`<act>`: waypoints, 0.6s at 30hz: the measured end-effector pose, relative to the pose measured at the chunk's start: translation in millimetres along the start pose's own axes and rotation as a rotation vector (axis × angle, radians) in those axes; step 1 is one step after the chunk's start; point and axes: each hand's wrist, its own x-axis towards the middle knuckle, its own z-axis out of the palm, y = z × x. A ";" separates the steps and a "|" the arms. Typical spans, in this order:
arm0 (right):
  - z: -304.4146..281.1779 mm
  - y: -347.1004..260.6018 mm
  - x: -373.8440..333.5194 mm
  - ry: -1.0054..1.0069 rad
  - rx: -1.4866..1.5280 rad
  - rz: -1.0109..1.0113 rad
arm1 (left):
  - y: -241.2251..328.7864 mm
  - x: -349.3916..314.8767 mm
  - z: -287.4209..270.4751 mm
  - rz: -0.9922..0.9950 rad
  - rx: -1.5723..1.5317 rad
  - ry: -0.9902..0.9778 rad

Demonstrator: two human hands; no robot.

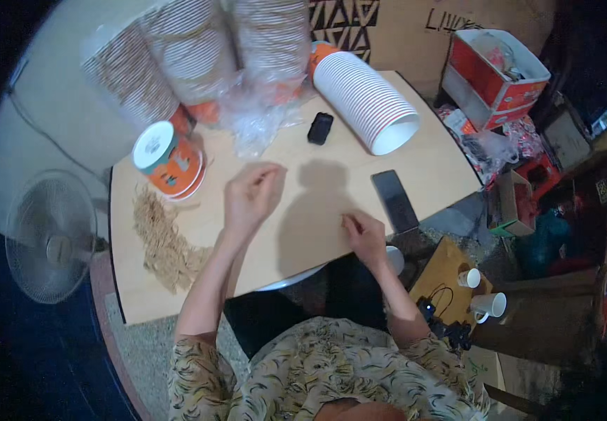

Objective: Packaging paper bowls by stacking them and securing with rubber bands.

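- Resting on the pale wooden counter (303, 231): both bare hands, well apart from each other.
- Left hand (249, 196): raised slightly over the counter's middle, fingers curled in, thumb and fingertips pressed together; anything pinched in that grip too small to tell.
- Right hand (363, 235): low on the counter near its front edge, fingers bunched and drawn together; contents of the grip likewise not discernible.
- Heap of tan rubber bands (165, 242): spread along the counter's left side, near the left forearm, apart from both hands.
- Short stack of orange printed paper cups (170, 160): lying tilted just above the heap, white mouth facing the camera.
- Long white stack of paper cups (366, 98): lying on its side at the far right of the counter, open mouth toward the front.
- Wrapped sleeves of striped cups (191, 56): piled at the far edge, loose clear plastic wrap (261, 119) beneath them.
- Small black device (320, 128): flat on the counter between the wrap and the white stack.
- Dark phone (394, 200): flat near the right edge, just above the right hand, not touching it.
- Off the counter: round fan (49, 235) at left; red and white carton (496, 70) at upper right; two white cups (480, 291) on a low wooden stand at right.
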 end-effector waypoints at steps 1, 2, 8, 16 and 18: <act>-8.9 -5.3 8.9 0.059 0.016 0.092 | -5.7 4.0 18.7 -0.010 -0.001 -0.051; -7.7 18.8 20.0 0.179 0.054 0.087 | -11.4 8.4 37.0 -0.035 -0.037 -0.094; -48.0 67.6 145.4 0.489 0.168 0.000 | -12.2 98.0 163.8 0.456 0.035 -0.156; -49.4 65.1 194.7 0.367 0.632 0.158 | -5.6 160.4 227.2 0.656 0.001 -0.189; -50.1 62.9 193.9 0.361 0.589 0.123 | -8.1 160.9 229.0 0.632 0.024 -0.217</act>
